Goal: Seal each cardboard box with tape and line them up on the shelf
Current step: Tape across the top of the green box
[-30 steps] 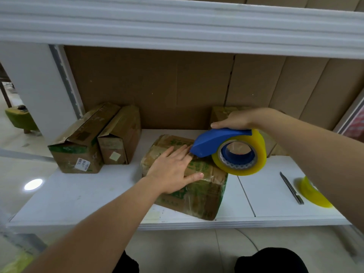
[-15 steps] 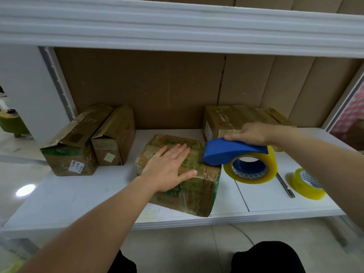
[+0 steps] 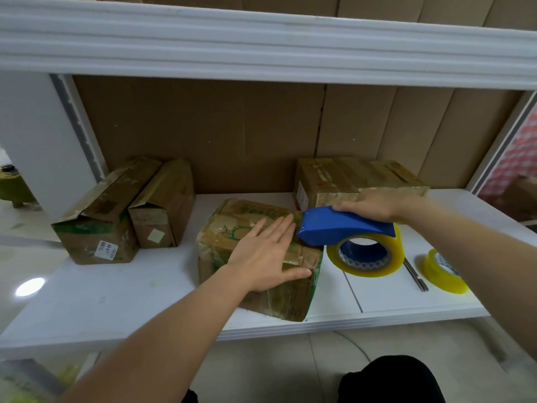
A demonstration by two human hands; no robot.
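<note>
Left hand [image 3: 268,253] flat, fingers straight, pressing down on top of the middle box [image 3: 258,257]; right hand [image 3: 374,205] laid over the blue tape dispenser [image 3: 345,229], fingers curled along its top, yellowish roll hanging beneath. Dispenser nose touching the box's right top edge, just beside the left fingertips; box lying skewed, long axis running away toward the back of the shelf [image 3: 116,295], so probably a pull leftward across the lid, right hand doing the work. Beyond the right hand, a larger taped box [image 3: 354,178]; right of it, a spare tape roll [image 3: 443,271] and a knife [image 3: 417,276]. Well left of the left hand, two boxes [image 3: 128,210] side by side, one bearing a white label, print unreadable. Green printing on the middle box, illegible.
</note>
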